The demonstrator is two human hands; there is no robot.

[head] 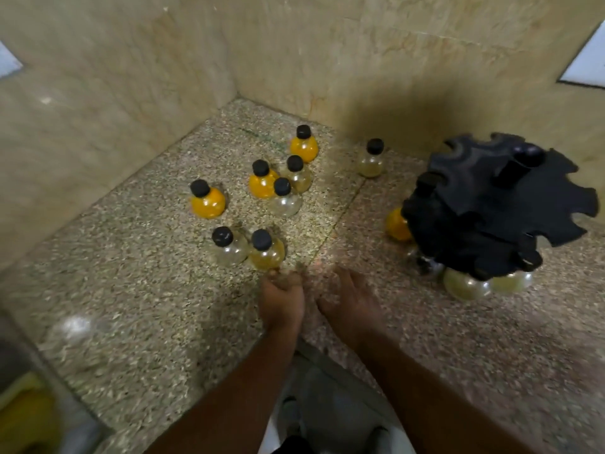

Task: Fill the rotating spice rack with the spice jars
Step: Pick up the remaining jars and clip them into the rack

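The job is only partly done. The black plastic spinning spice rack with notched edges (501, 208) stands on the speckled stone counter (131, 306) at about three o'clock from the middle. A few small round glass jars with black caps already hang in it: one orange jar (396, 224) at its nine o'clock side, and two pale yellowish jars (466, 285) along its six o'clock edge. Many notches look empty. Eight more jars wait loose on the counter, from about ten to one o'clock. Three are bright orange, like the one at the far left (207, 199). The others are clear or pale, and one stands alone (371, 158) near the back wall. The left hand (282, 298) is curled, its fingertips right at the bottom of the nearest yellowish jar (265, 250), but it is not holding it yet. The right hand (352, 304) lies flat and spread, holding nothing. So about eight jars are left to put in.
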